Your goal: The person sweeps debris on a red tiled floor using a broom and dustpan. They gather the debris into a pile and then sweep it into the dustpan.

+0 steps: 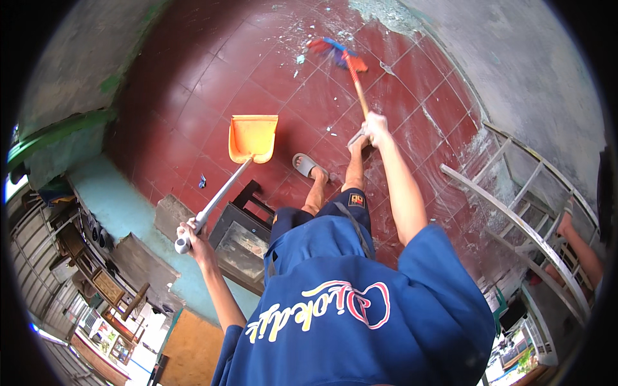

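Observation:
My left hand point(197, 242) is closed round the grey handle of an orange long-handled dustpan point(248, 137). The pan hangs or rests over the red tiles to the left of my feet, its wide edge facing away from me; nothing large lies in it. In my right hand point(376, 127), the wooden stick of a broom point(356, 81) is gripped. Its red and blue bristle head is at the far side, slightly blurred, beside scattered pale debris point(300, 59).
Pale dust and rubble point(390, 16) lie along the far right wall. A wooden ladder point(496, 193) leans at the right, with another person's leg point(576, 241) behind it. A dark cabinet point(239, 238) stands left of my legs. A small blue scrap point(203, 182) lies on the tiled floor point(248, 83).

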Demonstrator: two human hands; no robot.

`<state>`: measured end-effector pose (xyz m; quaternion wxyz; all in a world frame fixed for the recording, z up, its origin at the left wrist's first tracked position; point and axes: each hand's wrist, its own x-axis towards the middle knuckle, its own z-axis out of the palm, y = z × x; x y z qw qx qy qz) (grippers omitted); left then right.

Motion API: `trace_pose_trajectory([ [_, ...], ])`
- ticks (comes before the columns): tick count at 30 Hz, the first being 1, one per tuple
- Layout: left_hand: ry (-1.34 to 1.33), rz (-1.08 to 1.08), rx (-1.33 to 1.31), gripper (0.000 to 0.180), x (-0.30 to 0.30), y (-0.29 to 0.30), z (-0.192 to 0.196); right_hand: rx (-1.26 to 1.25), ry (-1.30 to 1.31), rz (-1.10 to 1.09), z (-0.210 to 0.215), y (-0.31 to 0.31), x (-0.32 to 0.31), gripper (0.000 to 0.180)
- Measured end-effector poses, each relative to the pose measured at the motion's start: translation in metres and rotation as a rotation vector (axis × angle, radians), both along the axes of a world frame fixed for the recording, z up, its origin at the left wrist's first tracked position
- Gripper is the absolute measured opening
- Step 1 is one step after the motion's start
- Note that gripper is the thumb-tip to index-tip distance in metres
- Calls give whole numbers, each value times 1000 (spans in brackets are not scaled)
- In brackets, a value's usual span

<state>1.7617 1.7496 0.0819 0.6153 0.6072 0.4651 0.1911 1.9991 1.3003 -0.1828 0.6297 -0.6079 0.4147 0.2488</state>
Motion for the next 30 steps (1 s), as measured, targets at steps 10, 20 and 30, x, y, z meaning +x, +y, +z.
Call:
trace_pose_trajectory([
  [10,20,100,15,27,-27,15,-8,137,-175,9,102,35,56,13],
  [20,80,281,70,31,12,4,-15,1240,399,-545,256,-19,-43,37],
  [30,107,380,76,27,80,-50,36,657,104,476,1,4,186,25],
])
